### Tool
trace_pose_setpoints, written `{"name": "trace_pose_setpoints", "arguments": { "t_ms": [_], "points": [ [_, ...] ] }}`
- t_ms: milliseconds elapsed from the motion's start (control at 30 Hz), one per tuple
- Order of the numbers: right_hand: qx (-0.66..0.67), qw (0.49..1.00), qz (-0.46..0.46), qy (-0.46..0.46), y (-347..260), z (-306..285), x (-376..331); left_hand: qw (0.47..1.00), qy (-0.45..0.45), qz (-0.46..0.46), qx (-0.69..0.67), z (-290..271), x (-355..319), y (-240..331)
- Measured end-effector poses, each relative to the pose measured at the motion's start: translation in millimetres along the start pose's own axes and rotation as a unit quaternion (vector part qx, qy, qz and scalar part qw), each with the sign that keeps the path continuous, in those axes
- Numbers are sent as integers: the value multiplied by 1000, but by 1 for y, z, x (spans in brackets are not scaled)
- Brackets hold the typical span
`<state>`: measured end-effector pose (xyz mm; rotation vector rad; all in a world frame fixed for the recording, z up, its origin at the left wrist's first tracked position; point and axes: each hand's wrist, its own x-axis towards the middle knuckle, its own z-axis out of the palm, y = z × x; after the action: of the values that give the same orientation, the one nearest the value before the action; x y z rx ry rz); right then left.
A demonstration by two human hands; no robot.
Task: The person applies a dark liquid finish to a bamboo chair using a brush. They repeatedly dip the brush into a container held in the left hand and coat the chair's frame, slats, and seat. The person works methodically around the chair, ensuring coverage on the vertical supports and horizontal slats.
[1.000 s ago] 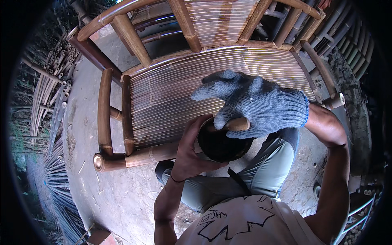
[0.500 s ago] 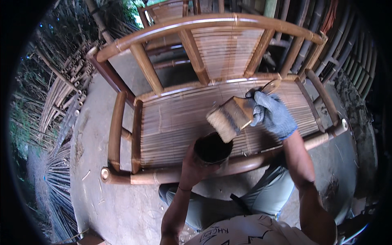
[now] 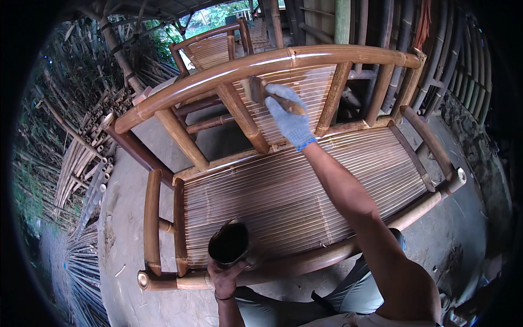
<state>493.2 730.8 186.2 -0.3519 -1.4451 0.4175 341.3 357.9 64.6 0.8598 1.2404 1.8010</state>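
Observation:
My right hand [image 3: 286, 111], in a grey knitted glove with a blue cuff, grips a wide paintbrush [image 3: 283, 103] by its wooden handle. The pale bristles rest against the slatted back panel [image 3: 299, 87] of a bamboo bench, near the panel's upper left. My bare left hand [image 3: 225, 278] is wrapped round a dark round cup [image 3: 229, 243], holding it over the front left of the slatted seat [image 3: 261, 191]. The cup's inside looks dark, and I cannot make out what is in it. Glossy bamboo poles frame the bench, with a curved top rail [image 3: 289, 54] above my right hand.
Another bamboo seat [image 3: 210, 52] stands behind the bench. Cut bamboo lengths [image 3: 87, 152] are piled at the left, with thin strips [image 3: 87, 278] lower down. Upright bamboo poles [image 3: 441, 54] line the right side. Concrete floor [image 3: 125, 250] surrounds the bench.
My right hand has carried the brush from above the cup up and left to the back panel. My left hand with the cup has moved left and lower in view. The view has tilted up.

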Motion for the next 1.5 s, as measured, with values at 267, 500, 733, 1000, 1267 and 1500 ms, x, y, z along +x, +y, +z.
{"name": "trace_pose_setpoints", "arguments": {
  "t_ms": [267, 500, 733, 1000, 1267, 1500],
  "points": [
    [-27, 981, 127, 142, 46, -131, 27, 999, 21, -27, 13, -16, 7, -11],
    [-297, 933, -167, 114, 24, -122, 27, 999, 37, -4, 0, -16, 7, -12],
    [-331, 933, -142, 12, 13, -40, -9, 999, 39, -13, -6, -23, 3, -11],
    [-49, 990, -132, -8, -5, 33, -24, 999, 47, -28, -4, -27, 2, -11],
    [-149, 981, -89, 87, 41, -114, -26, 998, 44, -24, 32, -21, 0, -17],
    [-349, 915, -195, 51, 22, -123, -4, 997, 46, -31, 55, -27, 3, -23]
  ]
}}
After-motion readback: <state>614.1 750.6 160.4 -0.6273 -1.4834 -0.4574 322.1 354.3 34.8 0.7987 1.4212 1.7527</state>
